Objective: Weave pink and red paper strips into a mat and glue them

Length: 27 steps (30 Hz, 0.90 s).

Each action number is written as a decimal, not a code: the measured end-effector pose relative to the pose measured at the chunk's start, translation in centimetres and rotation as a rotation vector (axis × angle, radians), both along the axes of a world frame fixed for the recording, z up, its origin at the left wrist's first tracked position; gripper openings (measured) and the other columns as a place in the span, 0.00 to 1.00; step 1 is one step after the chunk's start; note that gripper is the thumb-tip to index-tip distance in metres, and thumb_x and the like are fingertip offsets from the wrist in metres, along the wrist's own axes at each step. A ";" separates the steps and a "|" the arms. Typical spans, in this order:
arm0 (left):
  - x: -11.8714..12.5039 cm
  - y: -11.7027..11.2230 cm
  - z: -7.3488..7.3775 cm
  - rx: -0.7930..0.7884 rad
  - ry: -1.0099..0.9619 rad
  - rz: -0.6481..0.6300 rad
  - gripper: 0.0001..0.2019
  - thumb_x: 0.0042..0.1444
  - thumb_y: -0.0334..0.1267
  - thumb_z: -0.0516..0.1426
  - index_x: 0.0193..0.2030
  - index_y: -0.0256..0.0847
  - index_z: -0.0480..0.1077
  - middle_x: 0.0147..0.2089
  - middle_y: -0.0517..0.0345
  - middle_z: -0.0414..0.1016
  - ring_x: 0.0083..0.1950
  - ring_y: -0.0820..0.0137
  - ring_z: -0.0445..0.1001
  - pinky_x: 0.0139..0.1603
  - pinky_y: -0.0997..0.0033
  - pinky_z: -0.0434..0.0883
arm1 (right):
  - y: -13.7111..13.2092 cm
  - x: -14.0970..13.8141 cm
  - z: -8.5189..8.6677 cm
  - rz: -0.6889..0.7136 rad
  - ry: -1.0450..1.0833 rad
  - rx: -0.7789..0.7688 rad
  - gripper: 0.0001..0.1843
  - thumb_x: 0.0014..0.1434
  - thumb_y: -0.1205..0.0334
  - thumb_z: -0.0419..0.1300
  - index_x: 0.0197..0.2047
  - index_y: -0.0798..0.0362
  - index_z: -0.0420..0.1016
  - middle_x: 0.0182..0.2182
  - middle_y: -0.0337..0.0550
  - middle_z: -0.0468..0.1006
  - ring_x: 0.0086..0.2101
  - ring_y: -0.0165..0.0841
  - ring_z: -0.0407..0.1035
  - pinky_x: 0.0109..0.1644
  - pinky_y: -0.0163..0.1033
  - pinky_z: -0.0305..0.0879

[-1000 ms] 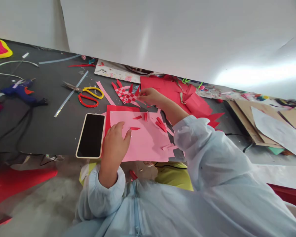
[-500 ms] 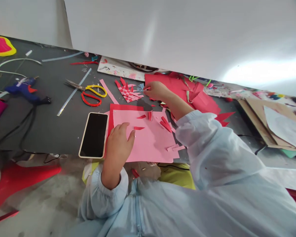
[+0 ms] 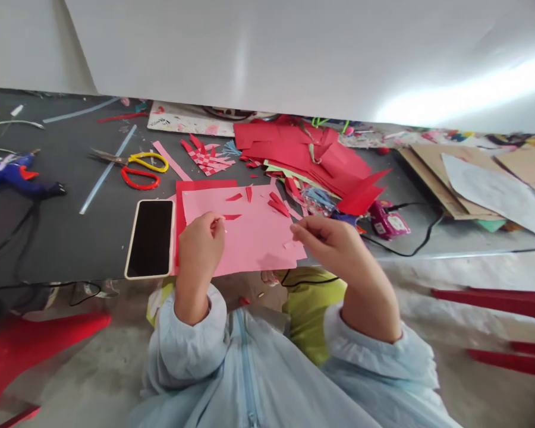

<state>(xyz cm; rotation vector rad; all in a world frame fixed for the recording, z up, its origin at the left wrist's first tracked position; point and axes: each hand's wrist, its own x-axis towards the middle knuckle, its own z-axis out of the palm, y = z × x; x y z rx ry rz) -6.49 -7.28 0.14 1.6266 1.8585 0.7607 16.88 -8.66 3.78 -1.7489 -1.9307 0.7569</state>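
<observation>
My left hand [image 3: 200,249] rests curled on the near left part of a pink paper sheet [image 3: 249,238], fingertips pinched next to a small red paper scrap [image 3: 232,217]. My right hand [image 3: 330,241] hovers over the sheet's near right corner with its fingers pinched together; what they hold is too small to name. Several red paper scraps [image 3: 276,205] lie on the pink sheet, which sits on a red sheet [image 3: 191,187]. A woven red-and-pink paper piece [image 3: 207,157] lies farther back.
A phone [image 3: 150,238] lies face up left of the sheet. Scissors with yellow and red handles [image 3: 136,169], a blue glue gun [image 3: 20,175], a pile of red paper [image 3: 312,154], a pink glue gun [image 3: 386,220] and cardboard sheets [image 3: 468,178] crowd the dark table [image 3: 49,238]. Red stool [image 3: 35,339].
My right hand has drawn back from the woven piece and red paper pile to the near right corner of the pink sheet. My left hand's fingers curled in. The view shifted right.
</observation>
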 end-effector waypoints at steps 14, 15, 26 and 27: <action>4.1 0.6 0.2 0.160 0.016 -0.009 0.05 0.56 0.41 0.61 0.33 0.44 0.76 0.32 0.59 0.81 0.35 0.65 0.78 0.38 0.66 0.70 | -7.5 3.1 -4.6 -0.217 -0.087 -0.021 0.19 0.65 0.50 0.52 0.26 0.50 0.66 0.17 0.35 0.64 0.21 0.29 0.56 0.29 0.37 0.50; 4.2 0.6 0.2 0.165 0.025 0.004 0.05 0.54 0.41 0.62 0.31 0.44 0.74 0.31 0.59 0.80 0.34 0.65 0.77 0.38 0.66 0.70 | -7.8 3.4 -4.6 -0.225 -0.083 -0.012 0.19 0.65 0.50 0.52 0.26 0.50 0.66 0.17 0.34 0.63 0.21 0.29 0.56 0.29 0.36 0.50; 3.8 1.0 0.6 0.313 0.108 0.124 0.02 0.53 0.34 0.62 0.32 0.43 0.72 0.27 0.62 0.76 0.33 0.66 0.76 0.38 0.65 0.68 | -7.7 2.6 -6.5 -0.179 -0.065 0.103 0.09 0.65 0.60 0.57 0.32 0.51 0.73 0.27 0.39 0.76 0.29 0.32 0.68 0.34 0.37 0.57; 3.5 1.0 0.5 0.364 0.079 0.145 0.01 0.53 0.34 0.61 0.33 0.43 0.73 0.26 0.63 0.74 0.31 0.67 0.76 0.38 0.66 0.68 | -7.5 2.0 -6.9 -0.157 -0.085 0.152 0.07 0.64 0.61 0.58 0.35 0.51 0.74 0.29 0.41 0.77 0.31 0.33 0.69 0.36 0.37 0.58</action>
